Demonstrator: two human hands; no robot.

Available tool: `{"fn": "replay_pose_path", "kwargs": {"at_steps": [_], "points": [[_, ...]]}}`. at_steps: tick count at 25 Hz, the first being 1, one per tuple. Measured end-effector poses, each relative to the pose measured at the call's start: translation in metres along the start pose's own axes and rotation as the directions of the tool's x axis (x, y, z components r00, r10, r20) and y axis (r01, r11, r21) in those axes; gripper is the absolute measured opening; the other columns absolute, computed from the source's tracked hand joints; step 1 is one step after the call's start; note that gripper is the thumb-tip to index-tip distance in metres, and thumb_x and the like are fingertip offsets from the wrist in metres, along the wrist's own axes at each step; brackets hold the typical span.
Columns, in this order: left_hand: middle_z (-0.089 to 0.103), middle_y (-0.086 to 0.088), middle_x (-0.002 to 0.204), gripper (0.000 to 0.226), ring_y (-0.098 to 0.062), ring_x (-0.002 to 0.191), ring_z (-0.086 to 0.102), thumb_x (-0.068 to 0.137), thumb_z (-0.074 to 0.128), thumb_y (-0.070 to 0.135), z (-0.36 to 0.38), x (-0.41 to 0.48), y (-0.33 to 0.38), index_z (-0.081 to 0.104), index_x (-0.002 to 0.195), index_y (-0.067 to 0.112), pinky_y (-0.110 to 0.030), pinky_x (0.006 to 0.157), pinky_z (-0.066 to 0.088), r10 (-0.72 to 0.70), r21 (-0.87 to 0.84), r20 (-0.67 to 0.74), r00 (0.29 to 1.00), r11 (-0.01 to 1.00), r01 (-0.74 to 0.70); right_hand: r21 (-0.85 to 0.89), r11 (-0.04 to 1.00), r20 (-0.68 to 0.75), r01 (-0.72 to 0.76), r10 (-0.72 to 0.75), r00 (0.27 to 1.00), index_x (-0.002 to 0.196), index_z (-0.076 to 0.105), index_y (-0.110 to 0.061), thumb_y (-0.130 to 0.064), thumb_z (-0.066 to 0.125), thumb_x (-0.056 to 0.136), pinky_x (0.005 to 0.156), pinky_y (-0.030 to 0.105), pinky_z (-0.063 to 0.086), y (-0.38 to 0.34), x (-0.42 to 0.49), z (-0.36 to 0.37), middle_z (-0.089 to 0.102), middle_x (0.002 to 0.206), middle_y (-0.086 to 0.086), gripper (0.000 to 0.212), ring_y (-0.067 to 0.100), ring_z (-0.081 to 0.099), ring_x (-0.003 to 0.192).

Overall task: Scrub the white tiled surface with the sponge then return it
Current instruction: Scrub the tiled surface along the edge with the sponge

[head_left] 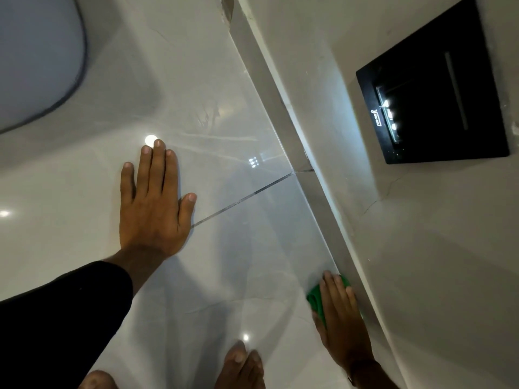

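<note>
A glossy white tiled surface (241,113) fills most of the view, crossed by one dark grout line. My left hand (153,203) lies flat on it with fingers spread and holds nothing; its arm wears a black sleeve. At the lower right, my right hand (341,313) presses a green sponge (316,300) flat against the tile, right where the tile meets the grey skirting strip (280,88). Most of the sponge is hidden under the fingers.
A black flush plate (438,88) is set in the grey wall on the right. A white toilet seat (33,57) shows at the upper left. Two bare feet (241,366) stand on the tile at the bottom edge.
</note>
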State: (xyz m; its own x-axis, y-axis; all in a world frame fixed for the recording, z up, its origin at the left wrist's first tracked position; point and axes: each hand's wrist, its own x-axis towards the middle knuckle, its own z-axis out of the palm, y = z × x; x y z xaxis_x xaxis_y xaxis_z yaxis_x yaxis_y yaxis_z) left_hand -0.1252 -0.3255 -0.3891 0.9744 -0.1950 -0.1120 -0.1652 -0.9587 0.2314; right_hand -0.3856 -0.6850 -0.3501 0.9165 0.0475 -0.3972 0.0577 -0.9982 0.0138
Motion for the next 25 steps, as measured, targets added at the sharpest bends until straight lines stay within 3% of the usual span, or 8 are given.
{"fn": "replay_pose_path", "kwargs": {"at_steps": [6, 9, 16, 20, 25], "points": [[0.010, -0.023, 0.183, 0.082, -0.040, 0.171, 0.008, 0.106, 0.035, 0.044, 0.000, 0.000, 0.001, 0.013, 0.173, 0.001, -0.060, 0.137, 0.006, 0.000, 0.005, -0.005, 1.000, 1.000, 0.000, 0.027, 0.997, -0.002, -0.074, 0.074, 0.997, 0.160, 0.020, -0.009, -0.044, 0.023, 0.110, 0.130, 0.042, 0.005, -0.013, 0.011, -0.004, 0.025, 0.167, 0.013, 0.062, 0.033, 0.025, 0.154], [0.010, -0.024, 0.183, 0.082, -0.041, 0.170, 0.009, 0.106, 0.036, 0.043, -0.001, 0.000, 0.002, 0.014, 0.172, 0.000, -0.060, 0.137, 0.006, 0.002, 0.004, -0.003, 1.000, 1.000, -0.002, 0.049, 0.995, -0.073, -0.081, 0.085, 0.994, 0.158, 0.027, -0.007, -0.041, 0.038, 0.105, 0.131, 0.041, 0.004, -0.020, 0.026, -0.004, 0.027, 0.165, 0.014, 0.063, 0.033, 0.027, 0.153], [0.011, -0.024, 0.183, 0.083, -0.042, 0.170, 0.009, 0.105, 0.034, 0.043, -0.004, 0.000, 0.004, 0.014, 0.172, 0.000, -0.059, 0.136, 0.004, -0.006, -0.003, 0.001, 1.000, 1.000, 0.006, 0.090, 0.995, -0.158, 0.035, -0.021, 0.987, 0.158, 0.032, -0.005, -0.036, 0.044, 0.103, 0.127, 0.049, 0.020, -0.053, 0.142, -0.051, 0.032, 0.166, 0.018, 0.065, 0.034, 0.026, 0.156], [0.011, -0.024, 0.183, 0.083, -0.042, 0.170, 0.009, 0.104, 0.036, 0.043, -0.005, 0.002, 0.004, 0.014, 0.172, 0.000, -0.060, 0.137, 0.006, -0.006, -0.011, 0.013, 1.000, 1.000, 0.006, 0.204, 0.978, -0.215, 0.047, -0.002, 0.977, 0.158, 0.033, -0.003, -0.030, 0.042, 0.102, 0.128, 0.049, 0.017, -0.088, 0.233, -0.088, 0.029, 0.167, 0.017, 0.063, 0.032, 0.020, 0.158], [0.010, -0.024, 0.183, 0.083, -0.041, 0.170, 0.009, 0.105, 0.034, 0.044, -0.005, 0.001, 0.004, 0.014, 0.172, 0.001, -0.059, 0.137, 0.005, -0.003, -0.005, 0.010, 1.000, 1.000, 0.003, 0.174, 0.975, -0.200, 0.137, -0.102, 0.974, 0.160, 0.028, -0.003, -0.029, 0.040, 0.102, 0.129, 0.050, 0.014, -0.074, 0.225, -0.084, 0.025, 0.169, 0.018, 0.065, 0.032, 0.015, 0.159]]}}
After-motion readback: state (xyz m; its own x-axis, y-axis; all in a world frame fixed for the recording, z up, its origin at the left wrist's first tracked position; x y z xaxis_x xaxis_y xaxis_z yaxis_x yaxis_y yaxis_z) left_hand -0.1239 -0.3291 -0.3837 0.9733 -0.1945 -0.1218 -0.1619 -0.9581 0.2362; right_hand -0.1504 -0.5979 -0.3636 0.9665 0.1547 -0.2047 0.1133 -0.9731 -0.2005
